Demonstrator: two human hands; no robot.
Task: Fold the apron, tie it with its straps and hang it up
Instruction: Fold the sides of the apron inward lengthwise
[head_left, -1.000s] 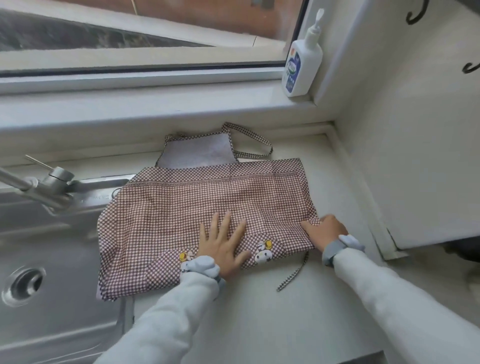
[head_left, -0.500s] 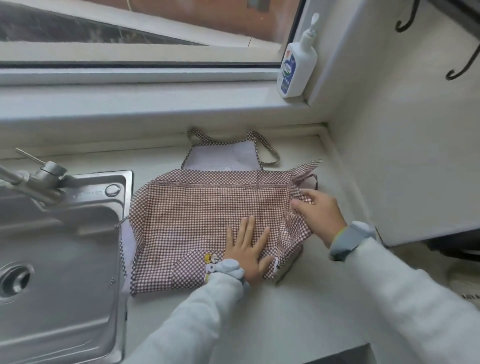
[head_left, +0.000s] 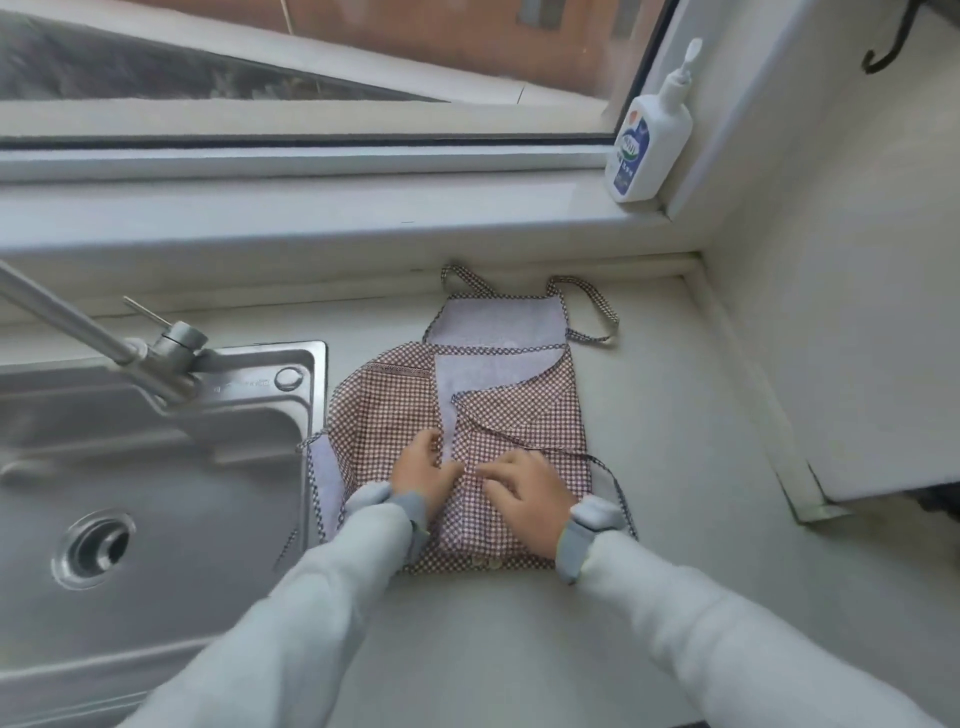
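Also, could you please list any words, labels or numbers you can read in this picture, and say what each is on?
None can be read.
Bottle on the sill: a blue label with white lettering, too blurred to read.
Sink rim, beside the tap: a faint stamped mark, too small to read.
Apron: checks only, no text visible.

Apron on the counter right of the sink (bottle behind, on the sill).
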